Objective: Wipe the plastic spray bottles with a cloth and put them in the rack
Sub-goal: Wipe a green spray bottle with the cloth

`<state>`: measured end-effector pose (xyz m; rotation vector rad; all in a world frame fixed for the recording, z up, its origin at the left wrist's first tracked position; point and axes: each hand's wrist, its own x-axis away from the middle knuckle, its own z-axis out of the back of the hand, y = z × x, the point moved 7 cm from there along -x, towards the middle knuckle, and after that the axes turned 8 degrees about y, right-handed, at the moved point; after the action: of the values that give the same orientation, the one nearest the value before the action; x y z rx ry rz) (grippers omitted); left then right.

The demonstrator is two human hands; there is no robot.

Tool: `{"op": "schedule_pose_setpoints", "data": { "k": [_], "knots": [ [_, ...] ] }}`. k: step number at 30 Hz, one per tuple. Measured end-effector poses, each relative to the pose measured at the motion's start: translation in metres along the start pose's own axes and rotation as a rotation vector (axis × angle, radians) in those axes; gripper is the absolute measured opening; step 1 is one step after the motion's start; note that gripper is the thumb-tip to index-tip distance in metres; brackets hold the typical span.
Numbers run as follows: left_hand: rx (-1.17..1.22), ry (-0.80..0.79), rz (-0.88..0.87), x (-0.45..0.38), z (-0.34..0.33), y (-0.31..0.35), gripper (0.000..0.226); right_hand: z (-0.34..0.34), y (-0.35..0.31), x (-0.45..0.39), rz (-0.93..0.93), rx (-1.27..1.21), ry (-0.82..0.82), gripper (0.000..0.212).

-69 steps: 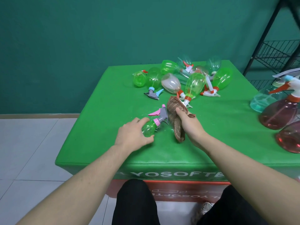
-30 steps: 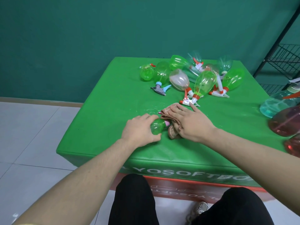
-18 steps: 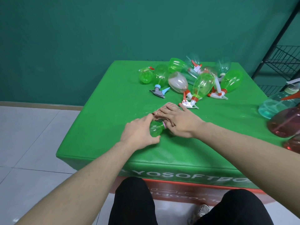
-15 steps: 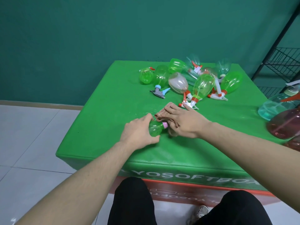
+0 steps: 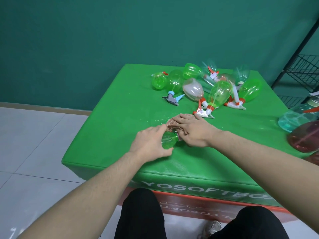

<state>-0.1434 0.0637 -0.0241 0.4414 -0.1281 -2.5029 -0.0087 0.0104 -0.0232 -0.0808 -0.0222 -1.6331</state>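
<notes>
Open room is left along the left edge and near-left corner of the surface [image 5: 107, 135]. The far-right part is blocked by a heap of spray bottles [image 5: 207, 87]; the right edge is crowded by larger bottles [image 5: 300, 128].

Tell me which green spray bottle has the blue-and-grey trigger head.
The green spray bottle second from the left in the far pile; its neighbours' visible heads are orange and white.
</notes>
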Motion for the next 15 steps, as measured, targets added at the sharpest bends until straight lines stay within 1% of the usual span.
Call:
{"op": "schedule_pose_setpoints", "data": {
  "k": [2,6,11,15],
  "knots": [
    [0.003,-0.001,0.001,0.0,0.001,0.0,0.058,0.0,0.0,-0.001,-0.018,-0.029,-0.003,0.055],
    [-0.004,-0.01,0.018,0.0,0.0,-0.002,0.054,0.008,0.007,0.01,-0.022,-0.009,-0.024,0.054],
    [0.01,0.01,0.016,0.0,-0.004,-0.002,0.055,0.024,0.01,0.022,-0.035,0.128,-0.045,0.055],
    [0.003,0.027,-0.006,0.004,-0.007,-0.001,0.056,0.025,0.001,0.021,-0.035,0.17,-0.052,0.054]
  ]
}}
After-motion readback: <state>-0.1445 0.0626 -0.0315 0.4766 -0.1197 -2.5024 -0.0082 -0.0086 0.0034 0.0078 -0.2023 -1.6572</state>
